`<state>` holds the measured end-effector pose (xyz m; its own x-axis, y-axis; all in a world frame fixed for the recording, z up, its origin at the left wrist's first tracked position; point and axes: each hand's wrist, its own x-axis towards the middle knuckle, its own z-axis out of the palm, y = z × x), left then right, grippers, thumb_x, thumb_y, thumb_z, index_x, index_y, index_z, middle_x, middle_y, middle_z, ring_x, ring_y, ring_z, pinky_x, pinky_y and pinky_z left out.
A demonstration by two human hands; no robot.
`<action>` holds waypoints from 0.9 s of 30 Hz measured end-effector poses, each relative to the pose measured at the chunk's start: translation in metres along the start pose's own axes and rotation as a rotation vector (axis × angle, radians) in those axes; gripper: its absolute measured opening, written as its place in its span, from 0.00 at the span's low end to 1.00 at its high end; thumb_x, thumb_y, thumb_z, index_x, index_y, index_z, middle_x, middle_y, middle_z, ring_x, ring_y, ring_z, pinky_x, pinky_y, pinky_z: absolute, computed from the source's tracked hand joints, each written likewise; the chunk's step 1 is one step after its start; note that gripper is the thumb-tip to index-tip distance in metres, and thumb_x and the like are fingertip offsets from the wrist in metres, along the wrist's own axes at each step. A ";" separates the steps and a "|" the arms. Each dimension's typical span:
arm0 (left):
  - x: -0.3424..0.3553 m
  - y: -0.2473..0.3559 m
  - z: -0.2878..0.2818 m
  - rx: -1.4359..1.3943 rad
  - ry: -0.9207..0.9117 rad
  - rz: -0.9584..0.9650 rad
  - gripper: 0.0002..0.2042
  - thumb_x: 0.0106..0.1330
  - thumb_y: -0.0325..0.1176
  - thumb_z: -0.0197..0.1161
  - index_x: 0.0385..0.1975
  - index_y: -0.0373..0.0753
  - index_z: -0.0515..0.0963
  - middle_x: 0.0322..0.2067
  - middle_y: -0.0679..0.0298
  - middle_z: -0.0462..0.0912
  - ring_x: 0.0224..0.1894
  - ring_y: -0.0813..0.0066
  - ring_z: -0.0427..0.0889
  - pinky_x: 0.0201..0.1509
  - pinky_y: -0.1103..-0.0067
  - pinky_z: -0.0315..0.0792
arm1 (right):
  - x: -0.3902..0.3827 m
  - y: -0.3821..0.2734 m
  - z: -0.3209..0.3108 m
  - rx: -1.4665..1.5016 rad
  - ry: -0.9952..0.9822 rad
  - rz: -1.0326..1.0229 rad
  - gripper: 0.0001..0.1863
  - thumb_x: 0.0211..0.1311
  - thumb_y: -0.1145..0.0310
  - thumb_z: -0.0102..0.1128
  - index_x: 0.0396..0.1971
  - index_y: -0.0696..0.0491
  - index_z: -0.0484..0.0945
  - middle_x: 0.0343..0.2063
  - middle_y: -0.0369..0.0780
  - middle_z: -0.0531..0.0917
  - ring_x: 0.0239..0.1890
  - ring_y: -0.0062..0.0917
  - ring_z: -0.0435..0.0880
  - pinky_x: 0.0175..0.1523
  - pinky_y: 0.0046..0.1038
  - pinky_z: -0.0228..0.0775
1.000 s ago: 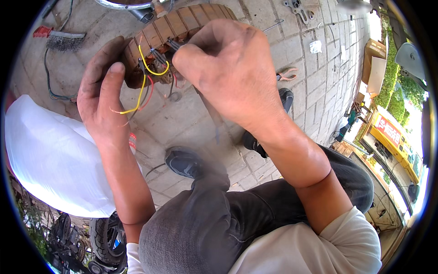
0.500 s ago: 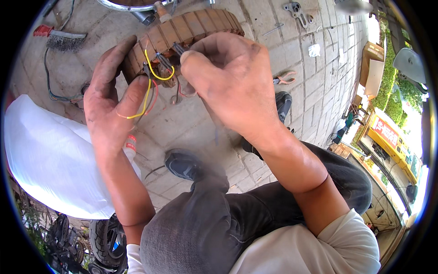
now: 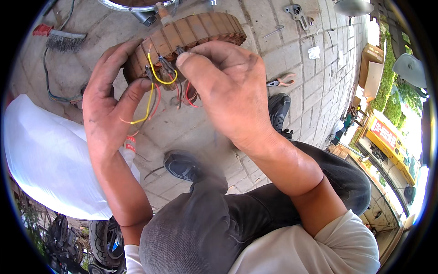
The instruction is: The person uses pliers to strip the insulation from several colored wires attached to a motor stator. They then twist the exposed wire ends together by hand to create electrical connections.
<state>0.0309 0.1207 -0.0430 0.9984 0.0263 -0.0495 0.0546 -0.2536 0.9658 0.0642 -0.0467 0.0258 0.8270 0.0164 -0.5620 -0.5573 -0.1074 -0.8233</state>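
A rusty, ring-shaped motor stator (image 3: 196,28) with ribbed outer edge is held up in front of me, tilted. My left hand (image 3: 108,98) grips its left side, fingers behind and thumb in front. From its face hang thin leads: a yellow wire (image 3: 151,101) curving past my left thumb, a red wire (image 3: 188,96), and others in black sleeves. My right hand (image 3: 230,84) is closed at the stator's near edge, thumb and forefinger pinching a dark sleeved wire (image 3: 180,49). The other end of that wire is hidden by the fingers.
On the paving lie a red-handled wire brush (image 3: 66,41), pliers (image 3: 284,80), a metal bracket (image 3: 299,16) and a paper scrap (image 3: 314,52). A round metal rim (image 3: 130,7) sits beyond the stator. A white plastic bag (image 3: 52,157) and a red-labelled bottle (image 3: 130,145) are left.
The stator has tipped slightly and shifted a little down and right. My right hand has moved slightly left, still pinching the dark wire; more of the red wire shows below.
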 end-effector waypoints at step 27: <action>-0.086 0.037 0.045 -0.935 0.313 -0.443 0.12 0.63 0.26 0.55 0.46 0.31 0.73 0.31 0.62 0.75 0.33 0.72 0.73 0.41 0.75 0.67 | -0.036 0.036 -0.043 0.732 -0.317 0.590 0.15 0.61 0.58 0.57 0.29 0.58 0.73 0.20 0.36 0.73 0.14 0.18 0.65 0.20 0.23 0.57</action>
<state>-0.0520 0.0651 -0.0146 0.8374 0.2136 -0.5031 0.2460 0.6746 0.6960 0.0172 -0.0934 0.0196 0.4042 0.4342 -0.8051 -0.8697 0.4552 -0.1911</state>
